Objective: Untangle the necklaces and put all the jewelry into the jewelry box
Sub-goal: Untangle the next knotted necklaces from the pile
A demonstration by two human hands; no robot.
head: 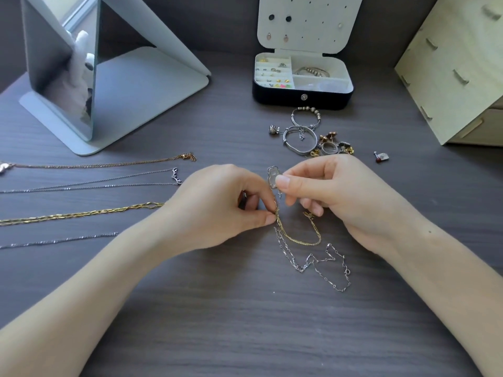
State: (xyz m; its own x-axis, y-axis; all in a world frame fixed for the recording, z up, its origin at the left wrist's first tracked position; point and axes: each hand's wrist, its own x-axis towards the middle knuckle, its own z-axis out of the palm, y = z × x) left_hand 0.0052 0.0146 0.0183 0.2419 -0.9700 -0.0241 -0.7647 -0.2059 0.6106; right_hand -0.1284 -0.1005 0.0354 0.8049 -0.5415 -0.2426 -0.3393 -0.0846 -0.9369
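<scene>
Home dressing table: mirror [62, 72], jewelry box [302, 88].

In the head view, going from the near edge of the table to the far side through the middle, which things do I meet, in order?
silver chain → gold chain → pendant → heap of bangles and rings → jewelry box

Left side: rose-gold necklace [103, 164], thin silver necklace [95, 183], braided gold necklace [81, 213] and dark silver chain [62, 240] all run off the left edge. Braided gold's near end is hidden under the left hand [217, 205].

Cropped: mirror [62, 77] top, jewelry box lid [307, 23] top, drawer unit [449, 72] right side.

Small pieces in the jewelry box [302, 99]: too small to identify.

Pendant [273, 174] is partly covered by the right hand [340, 191]. Upper part of the tangled chains [296, 240] is hidden behind the left fingers.
</scene>
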